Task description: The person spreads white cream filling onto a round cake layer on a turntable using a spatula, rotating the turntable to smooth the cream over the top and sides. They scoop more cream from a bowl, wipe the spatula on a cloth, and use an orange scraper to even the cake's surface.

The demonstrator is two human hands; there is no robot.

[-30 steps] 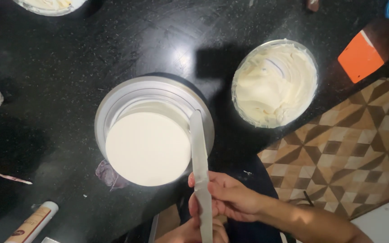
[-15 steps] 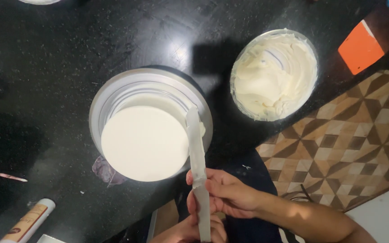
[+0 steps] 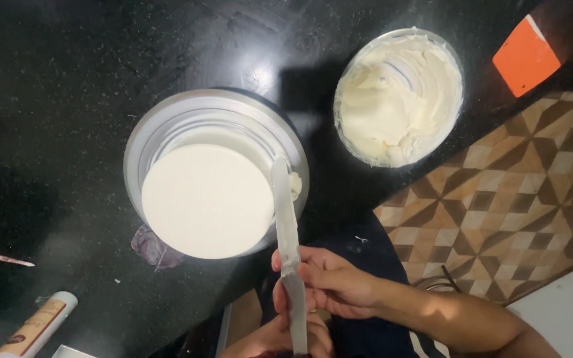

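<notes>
Long metal spatula (image 3: pixel 286 225), blade upright against the right side of the smooth white frosted cake (image 3: pixel 207 200) on its turntable (image 3: pixel 167 116).

The right hand (image 3: pixel 329 282) grips a long palette knife (image 3: pixel 286 238) partway along the blade, with the left hand (image 3: pixel 276 338) just below it at the handle end. The blade tip rests against the side of a white frosted cake (image 3: pixel 207 199) on a turntable (image 3: pixel 167 119). Beyond the right hand, a bowl of cream (image 3: pixel 399 93) sits on the black tabletop (image 3: pixel 67 66).

One round white frosted cake (image 3: pixel 207 201), one long metal spatula (image 3: pixel 287 245), one glass bowl of cream (image 3: pixel 398 96), one orange plastic scraper (image 3: pixel 525 58), two hands (image 3: pixel 329 282).
</notes>
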